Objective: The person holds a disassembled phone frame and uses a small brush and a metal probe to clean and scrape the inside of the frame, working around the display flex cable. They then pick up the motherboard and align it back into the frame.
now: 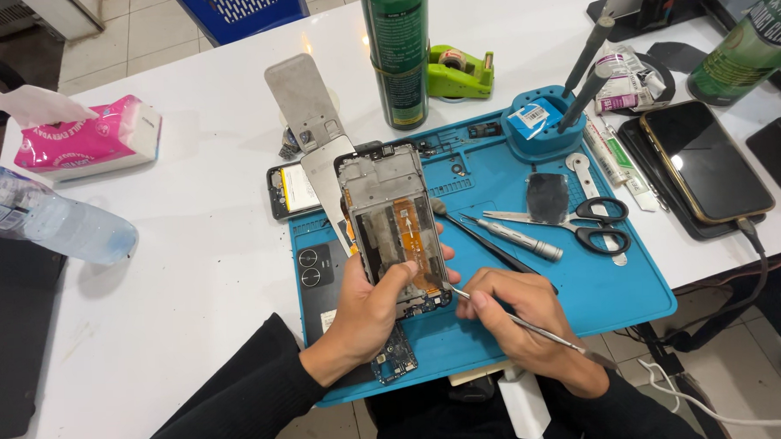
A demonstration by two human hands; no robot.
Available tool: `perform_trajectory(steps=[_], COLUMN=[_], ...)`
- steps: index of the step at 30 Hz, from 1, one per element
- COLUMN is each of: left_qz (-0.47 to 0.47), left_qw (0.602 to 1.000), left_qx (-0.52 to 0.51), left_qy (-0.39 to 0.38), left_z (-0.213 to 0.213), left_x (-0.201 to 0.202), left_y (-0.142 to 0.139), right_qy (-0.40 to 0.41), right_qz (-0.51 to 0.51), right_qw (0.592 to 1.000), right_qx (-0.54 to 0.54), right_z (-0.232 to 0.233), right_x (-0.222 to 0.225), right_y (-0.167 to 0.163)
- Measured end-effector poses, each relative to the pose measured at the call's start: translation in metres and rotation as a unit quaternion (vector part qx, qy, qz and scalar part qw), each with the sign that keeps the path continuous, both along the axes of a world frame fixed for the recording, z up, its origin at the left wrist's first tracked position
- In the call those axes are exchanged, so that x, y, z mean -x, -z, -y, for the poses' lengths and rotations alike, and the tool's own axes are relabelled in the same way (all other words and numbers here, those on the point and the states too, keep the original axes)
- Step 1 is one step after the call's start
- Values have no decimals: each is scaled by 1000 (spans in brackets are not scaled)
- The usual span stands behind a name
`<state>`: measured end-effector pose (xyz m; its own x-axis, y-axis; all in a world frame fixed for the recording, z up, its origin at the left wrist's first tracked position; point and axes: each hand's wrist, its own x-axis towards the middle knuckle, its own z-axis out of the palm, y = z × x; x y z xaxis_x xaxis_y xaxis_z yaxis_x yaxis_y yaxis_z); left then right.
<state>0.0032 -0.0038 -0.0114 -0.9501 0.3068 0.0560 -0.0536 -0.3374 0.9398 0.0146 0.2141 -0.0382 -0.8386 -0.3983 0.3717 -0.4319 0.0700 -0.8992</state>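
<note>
My left hand grips an opened phone frame with an orange flex cable showing, held above the blue repair mat. My right hand holds a thin metal pry tool like a pen; its tip touches the frame's lower right corner. A circuit board lies on the mat under my left wrist. A battery and a dark back cover lie at the mat's left side.
Scissors, a screwdriver and tweezers lie on the mat. Behind stand a green spray can, a tape dispenser and a blue tool holder. A phone charges at right. Tissue pack and bottle at left.
</note>
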Motion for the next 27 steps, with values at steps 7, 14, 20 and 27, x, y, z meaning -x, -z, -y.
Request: perform_trajectory(steps=[7, 14, 20, 27], left_qz=[23, 18, 25, 47], left_qw=[999, 1000, 1000, 998], left_qx=[-19, 0, -16, -36], left_qy=[-14, 1, -3, -12], left_z=[-1, -5, -6, -7], left_x=[4, -2, 1, 0], left_y=[3, 2, 3, 0], right_qy=[10, 34, 40, 66], right_qz=[-7, -64, -90, -181], right_qw=[999, 996, 994, 981], right_qx=[-35, -54, -48, -38], right_z=[2, 5, 3, 4], right_x=[1, -2, -1, -6], right_y=[-7, -12, -12, -11])
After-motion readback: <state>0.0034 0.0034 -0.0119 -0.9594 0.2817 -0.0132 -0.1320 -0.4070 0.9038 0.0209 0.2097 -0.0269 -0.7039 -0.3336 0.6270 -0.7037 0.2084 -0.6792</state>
